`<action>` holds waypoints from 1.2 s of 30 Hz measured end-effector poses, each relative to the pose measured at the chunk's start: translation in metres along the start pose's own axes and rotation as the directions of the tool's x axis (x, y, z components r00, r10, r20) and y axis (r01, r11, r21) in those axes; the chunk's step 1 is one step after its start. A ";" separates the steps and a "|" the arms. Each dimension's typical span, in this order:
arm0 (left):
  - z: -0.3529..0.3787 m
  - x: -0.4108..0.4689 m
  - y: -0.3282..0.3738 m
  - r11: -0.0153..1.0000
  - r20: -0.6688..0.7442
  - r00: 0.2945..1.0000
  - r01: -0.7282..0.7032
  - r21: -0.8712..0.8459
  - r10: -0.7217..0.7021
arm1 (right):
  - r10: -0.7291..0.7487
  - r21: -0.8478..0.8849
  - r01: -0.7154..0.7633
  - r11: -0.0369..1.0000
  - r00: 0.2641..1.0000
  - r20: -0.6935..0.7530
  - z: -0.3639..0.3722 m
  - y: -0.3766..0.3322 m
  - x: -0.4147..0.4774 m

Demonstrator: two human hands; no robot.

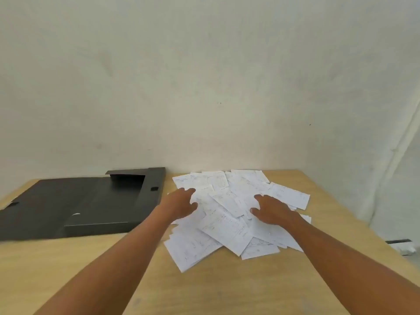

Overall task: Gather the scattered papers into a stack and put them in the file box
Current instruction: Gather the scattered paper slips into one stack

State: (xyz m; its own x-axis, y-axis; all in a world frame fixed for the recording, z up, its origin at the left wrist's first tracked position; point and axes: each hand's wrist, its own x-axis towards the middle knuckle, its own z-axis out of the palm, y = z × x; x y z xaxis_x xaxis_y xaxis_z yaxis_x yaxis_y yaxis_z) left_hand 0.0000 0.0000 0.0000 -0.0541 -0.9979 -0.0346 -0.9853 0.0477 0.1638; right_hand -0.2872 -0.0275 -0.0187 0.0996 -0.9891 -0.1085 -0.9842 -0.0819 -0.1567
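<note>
Several white printed papers (pixel 227 226) lie in a loose, overlapping heap on the right half of the wooden table (pixel 227 287). A black file box (pixel 75 205) lies flat and unfolded open on the left, its flap toward the wall. My left hand (pixel 181 204) rests over the heap's left side, fingers spread and reaching forward. Over the heap's right side, my right hand (pixel 270 211) is flat on the sheets with fingers apart. Neither hand holds a sheet.
A pale wall stands right behind the table's far edge. The table's right edge runs diagonally at the right; past it on the floor is a small white and black object (pixel 402 246). Bare wood lies in front of the papers.
</note>
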 end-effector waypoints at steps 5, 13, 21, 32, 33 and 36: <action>0.045 0.023 -0.002 0.981 0.198 0.960 0.195 0.024 -0.196 | 0.231 0.039 -0.233 0.972 0.971 0.058 0.040 0.017 0.007; 0.052 0.037 0.038 0.995 -0.179 0.984 -0.037 -0.093 0.020 | -0.102 -0.101 0.095 0.990 0.992 -0.076 0.033 -0.022 0.033; 0.052 0.062 0.021 0.934 -0.069 0.970 0.204 -0.294 -0.233 | 0.075 -0.027 -0.081 0.996 0.983 -0.168 0.029 -0.021 0.055; 0.054 0.094 0.002 0.907 -0.130 0.930 0.293 -0.302 -0.344 | 0.072 0.197 -0.014 0.980 0.955 -0.289 0.019 -0.011 0.076; 0.054 0.102 -0.004 0.886 -0.066 0.921 0.348 -0.307 -0.384 | 0.102 0.199 -0.054 0.979 0.966 -0.238 0.019 -0.003 0.085; 0.053 0.123 -0.016 0.850 -0.011 0.913 0.375 -0.369 -0.408 | 0.155 0.196 -0.131 0.972 0.981 -0.116 0.020 0.013 0.114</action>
State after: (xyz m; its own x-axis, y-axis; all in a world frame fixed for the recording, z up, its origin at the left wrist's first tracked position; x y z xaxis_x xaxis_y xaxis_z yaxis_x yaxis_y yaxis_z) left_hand 0.0010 -0.1214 -0.0592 0.3541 -0.9311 -0.0878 -0.7985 -0.3499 0.4898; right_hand -0.2857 -0.1386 -0.0527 -0.0721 -0.9972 -0.0174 -0.9409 0.0738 -0.3304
